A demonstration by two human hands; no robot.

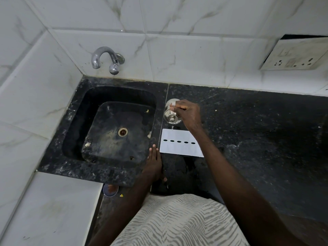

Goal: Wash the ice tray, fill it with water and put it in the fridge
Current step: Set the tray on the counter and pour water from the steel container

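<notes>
A white ice tray [179, 148] lies flat on the black stone counter [257, 121], just right of the sink, with a row of dark oval holes along its middle. My right hand [188, 112] grips a small steel cup [170, 113] tilted over the tray's far edge, and a thin stream of water falls from it onto the tray. My left hand [154, 162] rests flat on the counter beside the tray's near left corner, fingers together, holding nothing.
A black stone sink [113, 125] with a round drain lies to the left, holding a few scraps. A chrome tap [104, 58] juts from the tiled wall above it. A wall socket panel [294, 55] sits at the upper right. Wet patches darken the counter near the tray.
</notes>
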